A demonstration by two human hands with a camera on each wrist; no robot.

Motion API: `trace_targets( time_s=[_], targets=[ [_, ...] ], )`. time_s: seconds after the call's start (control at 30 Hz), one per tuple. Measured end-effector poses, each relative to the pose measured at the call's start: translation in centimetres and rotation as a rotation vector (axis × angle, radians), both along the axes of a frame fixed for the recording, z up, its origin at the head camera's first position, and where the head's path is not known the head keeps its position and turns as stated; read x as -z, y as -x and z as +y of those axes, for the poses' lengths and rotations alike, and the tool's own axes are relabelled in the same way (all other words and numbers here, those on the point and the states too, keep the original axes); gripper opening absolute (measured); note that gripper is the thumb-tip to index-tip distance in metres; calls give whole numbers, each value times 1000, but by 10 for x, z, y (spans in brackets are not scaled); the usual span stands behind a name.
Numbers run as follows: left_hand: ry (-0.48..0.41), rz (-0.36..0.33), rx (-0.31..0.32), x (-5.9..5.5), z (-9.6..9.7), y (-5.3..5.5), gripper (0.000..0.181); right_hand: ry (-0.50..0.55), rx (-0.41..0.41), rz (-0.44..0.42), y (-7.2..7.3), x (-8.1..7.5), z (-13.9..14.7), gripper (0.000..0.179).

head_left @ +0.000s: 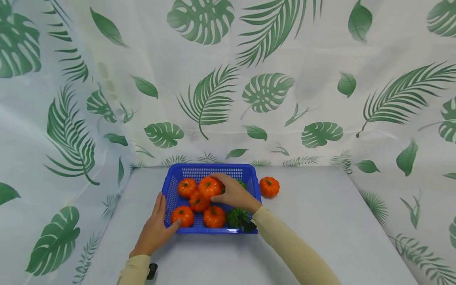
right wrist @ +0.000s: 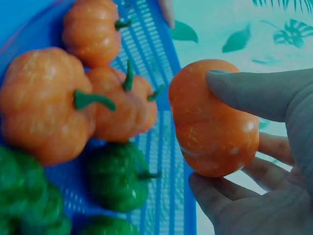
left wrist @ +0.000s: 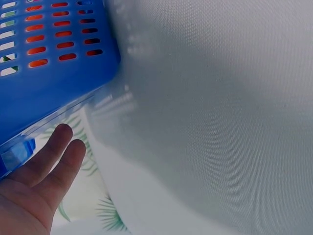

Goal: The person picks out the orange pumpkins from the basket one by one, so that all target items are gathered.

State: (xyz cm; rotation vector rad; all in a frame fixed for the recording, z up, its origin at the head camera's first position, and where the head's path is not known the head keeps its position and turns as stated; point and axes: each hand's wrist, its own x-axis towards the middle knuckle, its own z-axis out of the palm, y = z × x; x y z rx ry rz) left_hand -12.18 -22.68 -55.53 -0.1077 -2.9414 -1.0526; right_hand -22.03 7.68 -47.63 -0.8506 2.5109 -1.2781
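Observation:
A blue plastic basket [head_left: 253, 178] with slotted walls stands on the table, with small orange and green pumpkins in it. My right hand [head_left: 235, 194] is over the middle of the basket and grips an orange pumpkin [right wrist: 215, 117] between thumb and fingers. That pumpkin [head_left: 209, 187] overlaps another orange pumpkin [head_left: 198, 202] in the head view. At the basket's left front corner is my left hand [head_left: 154, 229], fingers straight along the outside and thumb at the front rim. Two fingers [left wrist: 58, 169] of it show beside the basket wall [left wrist: 58, 88] in the left wrist view.
One orange pumpkin [head_left: 269, 187] lies on the white table [head_left: 313, 221], just right of the basket. Green pumpkins [head_left: 236, 217] sit in the basket's right part. A leaf-printed sheet [head_left: 221, 99] hangs behind the table and along both sides.

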Motion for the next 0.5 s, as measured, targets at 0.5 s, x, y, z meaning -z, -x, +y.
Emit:
trace_targets(
  time_s=[0.5],
  targets=[
    [-18,-14,13,-4,1,-2,108,26,162,14,-28,3,77,76]
  ],
)
